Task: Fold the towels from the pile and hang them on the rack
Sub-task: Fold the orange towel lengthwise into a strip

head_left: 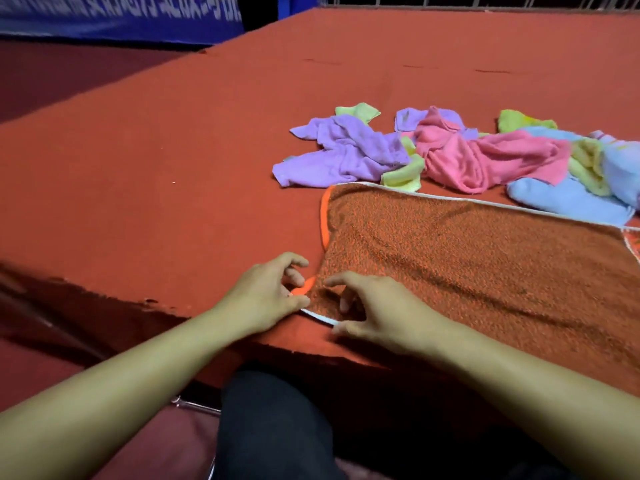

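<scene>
An orange speckled towel [467, 258] with a white and orange hem lies spread flat near the front edge of the red table [156, 150]. My left hand [266, 296] pinches the towel's near left corner between thumb and fingers. Beside it, my right hand [374, 313] has its fingers curled over the same corner, touching the white hem. Behind the towel lies a pile of crumpled towels: purple [346, 150], pink [478, 157], yellow-green [405, 174] and light blue [568, 199].
The table's front edge [214, 327] runs just under my wrists. A blue banner [121, 15] stands at the far left, and a white railing [485, 0] lines the table's far side. My dark-clothed leg [277, 427] is below the edge.
</scene>
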